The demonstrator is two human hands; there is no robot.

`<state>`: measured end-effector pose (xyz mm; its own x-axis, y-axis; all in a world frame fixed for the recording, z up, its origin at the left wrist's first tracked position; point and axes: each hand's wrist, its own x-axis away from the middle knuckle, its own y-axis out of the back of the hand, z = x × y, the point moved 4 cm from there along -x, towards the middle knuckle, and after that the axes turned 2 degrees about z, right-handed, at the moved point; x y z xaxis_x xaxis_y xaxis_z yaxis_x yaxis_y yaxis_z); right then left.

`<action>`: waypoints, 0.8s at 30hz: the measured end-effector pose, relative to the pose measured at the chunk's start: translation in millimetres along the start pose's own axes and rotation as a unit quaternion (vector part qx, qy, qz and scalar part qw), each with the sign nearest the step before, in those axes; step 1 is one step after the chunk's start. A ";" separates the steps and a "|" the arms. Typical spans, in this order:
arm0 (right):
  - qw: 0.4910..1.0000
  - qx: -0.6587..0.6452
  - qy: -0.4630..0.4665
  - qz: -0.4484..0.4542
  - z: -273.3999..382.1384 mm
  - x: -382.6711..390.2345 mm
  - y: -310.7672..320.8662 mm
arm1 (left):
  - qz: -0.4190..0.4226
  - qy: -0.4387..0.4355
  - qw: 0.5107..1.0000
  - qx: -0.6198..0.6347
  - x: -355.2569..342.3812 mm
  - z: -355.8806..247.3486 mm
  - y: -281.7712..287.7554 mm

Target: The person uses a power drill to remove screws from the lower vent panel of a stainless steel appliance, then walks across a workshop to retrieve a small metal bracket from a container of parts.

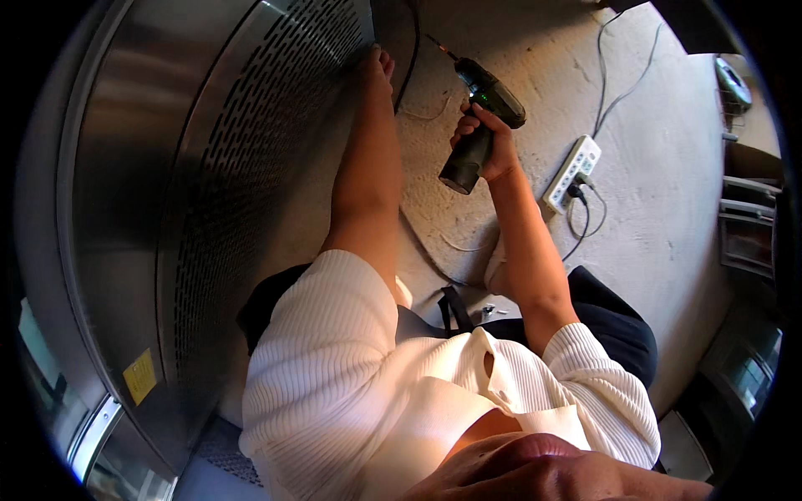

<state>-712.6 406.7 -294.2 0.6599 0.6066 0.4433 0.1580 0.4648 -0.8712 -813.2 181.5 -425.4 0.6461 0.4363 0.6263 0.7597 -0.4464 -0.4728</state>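
My right hand (489, 138) is closed around the grip of a dark cordless drill (496, 98). A thin bit (441, 47) sticks out of its chuck, pointing up and to the left, clear of any surface. A small green light glows on the drill's body. My left arm reaches forward along a perforated metal panel (276, 108). At the panel's far edge my left hand (383, 63) has its fingers curled against the metal; part of the hand is in shadow.
Right of my right forearm, a white power strip (572, 175) lies on the concrete floor with a black plug in it. Cables (601, 75) run from it toward the back. Small metal pieces (490, 310) lie near my legs. Dark cabinets (748, 225) stand at the far right.
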 end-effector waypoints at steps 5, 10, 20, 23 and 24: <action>0.985 0.172 0.026 -0.025 63.3 24.9 -48.4 | -0.031 0.026 0.999 0.002 7.5 7.3 -20.5; 0.957 0.269 0.043 -0.101 110.3 76.5 -130.9 | 0.066 0.089 0.994 -0.018 -2.5 50.3 2.5; 0.938 0.246 0.201 -0.135 117.1 219.7 -200.5 | 0.291 0.107 0.945 0.101 63.5 68.1 -65.4; 0.971 0.116 0.190 -0.081 118.2 213.8 -178.9 | 0.343 0.105 0.931 0.065 71.8 44.7 -84.7; 0.975 0.098 0.175 -0.093 120.5 209.6 -172.0 | 0.356 0.110 0.926 0.058 79.9 39.4 -91.6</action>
<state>-689.9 531.5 -26.0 0.8493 0.2582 0.4605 0.1777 0.6816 -0.7099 -828.2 287.9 -356.5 0.9653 -0.1113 0.2360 0.1590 -0.4664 -0.8702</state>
